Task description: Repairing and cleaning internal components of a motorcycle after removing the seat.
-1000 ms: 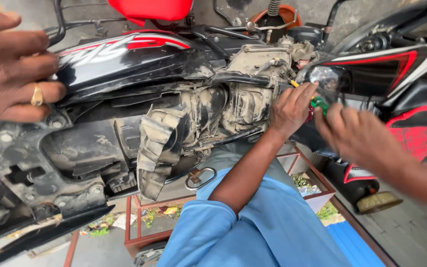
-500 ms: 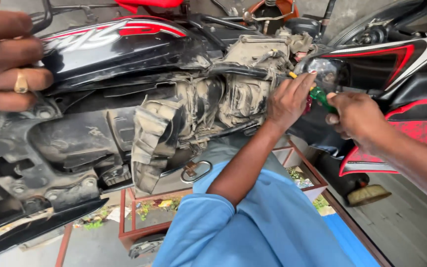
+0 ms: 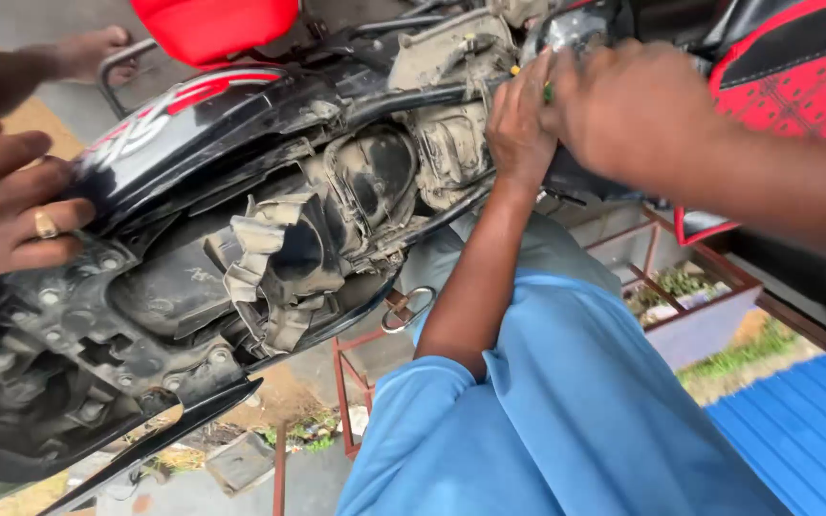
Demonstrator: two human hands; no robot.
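The two-wheeler is tipped over so its grimy engine casing (image 3: 432, 143) and torn rubber intake boot (image 3: 279, 258) face the camera, which seems to be why a co-worker's ringed hand (image 3: 11, 205) lies flat on the black side panel (image 3: 174, 134), fingers spread, bracing the machine. The person's left hand (image 3: 518, 119), at the end of a blue-sleeved arm, reaches up with its fingers nearly straight against the top of the casing, probably guiding or steadying the spot being worked on. Its palm faces away, so I cannot tell whether it grips anything. The right hand (image 3: 633, 105) is curled into a fist just beside it, closed on a green-handled tool (image 3: 548, 93). Only a sliver of the handle shows between the hands; its tip and the fastener it meets are hidden. A red seat (image 3: 212, 24) is cut off at the top edge, and another limb by the grab rail (image 3: 112, 67) is too blurred to read.
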